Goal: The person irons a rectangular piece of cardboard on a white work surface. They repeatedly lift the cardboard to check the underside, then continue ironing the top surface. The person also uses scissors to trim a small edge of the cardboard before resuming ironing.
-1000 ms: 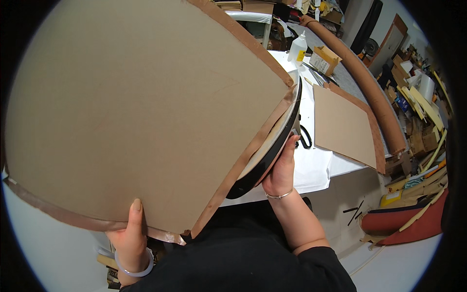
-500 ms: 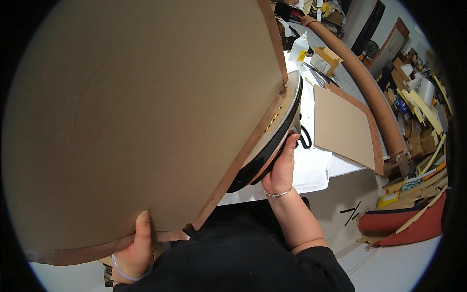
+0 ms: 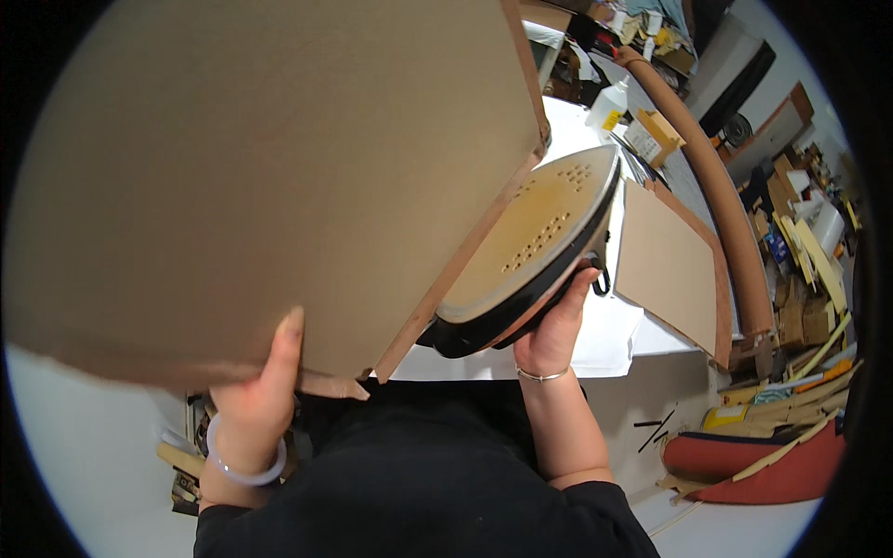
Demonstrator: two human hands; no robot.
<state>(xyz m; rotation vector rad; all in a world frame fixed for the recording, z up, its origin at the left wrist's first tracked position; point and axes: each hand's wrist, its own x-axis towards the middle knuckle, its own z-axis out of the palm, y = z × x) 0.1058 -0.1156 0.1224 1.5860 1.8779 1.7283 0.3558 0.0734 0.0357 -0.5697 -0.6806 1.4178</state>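
Note:
A large tan board (image 3: 279, 186) with brown material folded along its edges fills the left half of the view, raised toward me. My left hand (image 3: 260, 377) grips its lower edge, thumb on the tan face, the fingers hidden behind. In my right hand (image 3: 555, 327) is a clothes iron (image 3: 549, 219), held by its handle with the holed, yellowish soleplate turned toward the board. The iron's left side lies close along the board's slanted right edge; whether they touch I cannot tell.
Beyond the iron, a white-covered table (image 3: 595, 339) carries a smaller tan panel (image 3: 672, 265), a squeeze bottle (image 3: 608, 107) and a small cardboard box (image 3: 654, 138). A long brown roll (image 3: 712, 186) runs along the right. Scraps (image 3: 800, 270) and red rolls (image 3: 744, 465) are heaped farther right.
My right hand has moved the iron right and tilted it, showing more of its soleplate. The board's lower edge and my left hand have risen.

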